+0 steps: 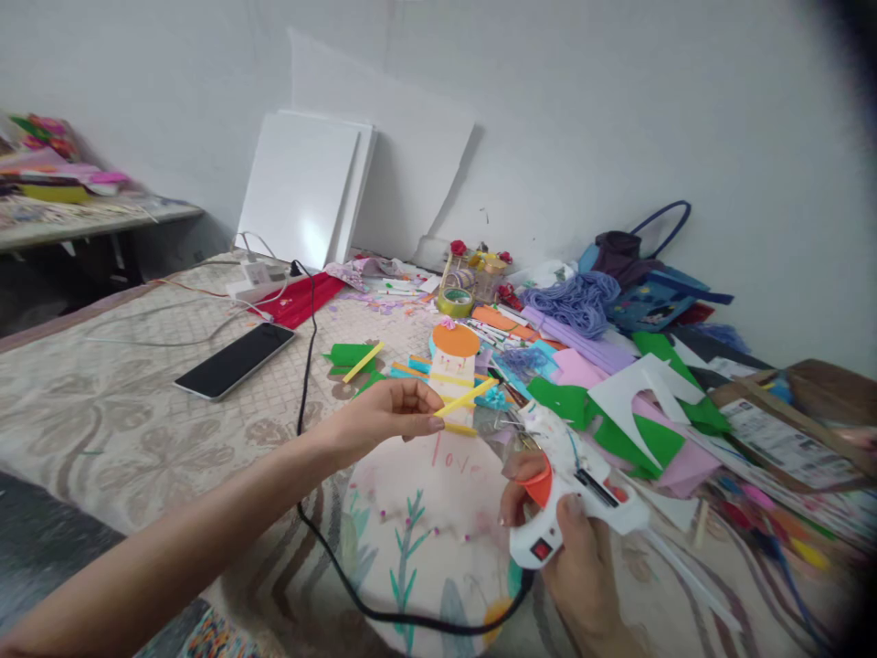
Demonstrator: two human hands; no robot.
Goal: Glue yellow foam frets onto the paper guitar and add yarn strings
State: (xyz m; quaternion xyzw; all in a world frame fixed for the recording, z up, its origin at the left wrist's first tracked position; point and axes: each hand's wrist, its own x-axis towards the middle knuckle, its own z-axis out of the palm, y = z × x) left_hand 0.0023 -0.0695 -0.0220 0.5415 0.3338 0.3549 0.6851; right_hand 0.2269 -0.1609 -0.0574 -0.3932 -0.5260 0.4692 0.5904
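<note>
My left hand [390, 416] pinches a thin yellow strip [467, 397] between thumb and fingers, holding it just above a round white painted board [425, 539] with "love" written on it. My right hand [575, 548] grips a white glue gun [572, 475] with an orange trigger and red switch; its nozzle points up-left toward the strip's far end. The gun's black cord [322, 512] loops across the board's front edge and runs back to a power strip. Behind the strip stands a paper figure with an orange round top [456, 343].
A black phone [234, 360] lies on the patterned cloth at left. Green, white, pink and purple paper scraps [617, 402] pile at right with purple yarn [575, 302], a tape roll [455, 300] and a dark bag [627, 251]. White canvases [305, 187] lean on the wall.
</note>
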